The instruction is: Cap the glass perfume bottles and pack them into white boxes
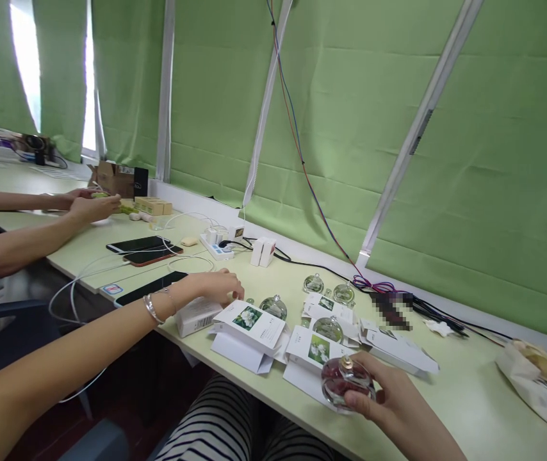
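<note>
My right hand (389, 397) grips a round glass bottle with reddish contents and a gold cap (345, 383) near the table's front edge. My left hand (213, 286), a bracelet on its wrist, rests with fingers curled over a small white box (196, 315), beside a flat white carton printed with a flower (249, 322). Several clear round glass bottles (274, 307) and more flower-printed cartons (314, 349) lie between my hands on the pale green table (451, 397).
Another person's arms and hands (88, 206) work at the left over small boxes. Phones (138, 244) on white cables, a power strip (216, 248), black cables along the wall and a paper bag (535, 378) at the right lie on the table. Green blinds hang behind.
</note>
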`<state>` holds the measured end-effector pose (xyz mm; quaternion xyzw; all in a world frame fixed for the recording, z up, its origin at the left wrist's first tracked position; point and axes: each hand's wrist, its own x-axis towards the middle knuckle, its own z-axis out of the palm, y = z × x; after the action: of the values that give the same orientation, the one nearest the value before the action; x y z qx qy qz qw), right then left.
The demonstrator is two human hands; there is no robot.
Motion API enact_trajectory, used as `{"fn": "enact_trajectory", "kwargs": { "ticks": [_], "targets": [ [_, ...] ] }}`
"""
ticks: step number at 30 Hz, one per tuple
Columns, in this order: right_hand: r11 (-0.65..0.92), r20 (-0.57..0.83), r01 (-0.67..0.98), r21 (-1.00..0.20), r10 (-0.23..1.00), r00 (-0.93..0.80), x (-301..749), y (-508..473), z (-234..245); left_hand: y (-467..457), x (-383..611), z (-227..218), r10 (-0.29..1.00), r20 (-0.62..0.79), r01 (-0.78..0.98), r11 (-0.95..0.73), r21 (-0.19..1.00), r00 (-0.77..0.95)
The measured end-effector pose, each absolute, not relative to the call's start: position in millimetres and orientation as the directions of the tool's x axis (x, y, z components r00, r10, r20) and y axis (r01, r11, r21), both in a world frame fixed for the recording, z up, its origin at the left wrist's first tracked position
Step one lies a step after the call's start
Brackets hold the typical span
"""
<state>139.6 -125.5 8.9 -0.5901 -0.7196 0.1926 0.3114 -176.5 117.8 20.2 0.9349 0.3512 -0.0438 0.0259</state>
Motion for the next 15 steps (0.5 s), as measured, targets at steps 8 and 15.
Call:
{"fn": "enact_trajectory", "kwargs": {
  "ticks": [8, 15],
  "targets": [
    [0.207, 0.193, 0.709, -0.674, 0.976, -0.102, 141.3, -131.4, 14.8, 130.6, -172.9, 12.4, 0.771, -0.054, 0.763, -0.636, -0.111, 0.635],
    [0.161, 0.138, 0.755, -0.636, 0.986, -0.095, 140.7, -143.3, 35.4, 140.3, -166.2, 0.1, 0.851, -0.091, 0.837, -0.526, -0.150, 0.518]
  ]
}}
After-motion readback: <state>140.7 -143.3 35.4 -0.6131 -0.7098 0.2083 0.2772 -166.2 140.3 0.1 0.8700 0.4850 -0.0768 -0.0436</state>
